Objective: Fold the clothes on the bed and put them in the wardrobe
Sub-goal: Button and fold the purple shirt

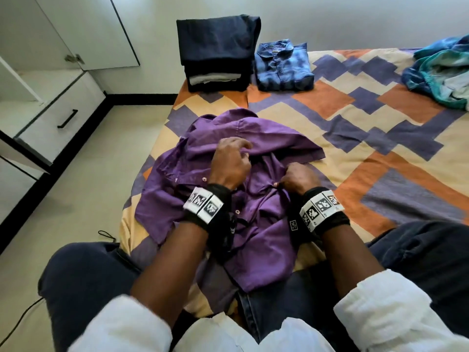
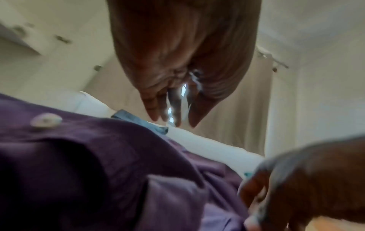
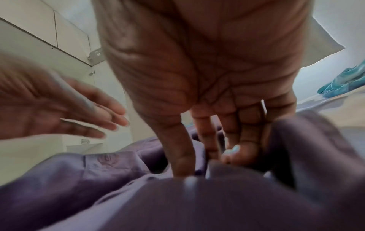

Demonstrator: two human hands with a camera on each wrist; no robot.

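Purple shirt (image 1: pixel 228 189): crumpled in the lower middle of the frame, lying on the bed (image 1: pixel 380 128), with its near edge over the person's lap.
Shirt buttons: small and pale, seen along the front strip; one big and blurry in the upper left of the left wrist view (image 2: pixel 46 120).
Left hand (image 1: pixel 229 162): in the middle of the frame, over the purple shirt, fingers spread and loose in both wrist views, holding nothing. Touching the cloth or just above it: cannot tell.
Right hand (image 1: pixel 297 177): just right of the left hand, low on the shirt, thumb and fingers bent down and pinching a fold of the purple cloth near a button.
Dark pile (image 1: pixel 218 52): folded dark clothes stacked at the top middle of the frame, on the far corner of the bed.
Blue shirt (image 1: pixel 283 66): folded, just to the right of the dark pile.
Blue-green clothes (image 1: pixel 441 72): loose heap at the upper right of the frame, well apart from the purple shirt.
Wardrobe (image 1: pixel 63 29): white, at the upper left of the frame, door open, with a drawer (image 1: pixel 63 118) below that has a black handle.
Wrist bands: black with black-and-white square marks, one on each wrist.
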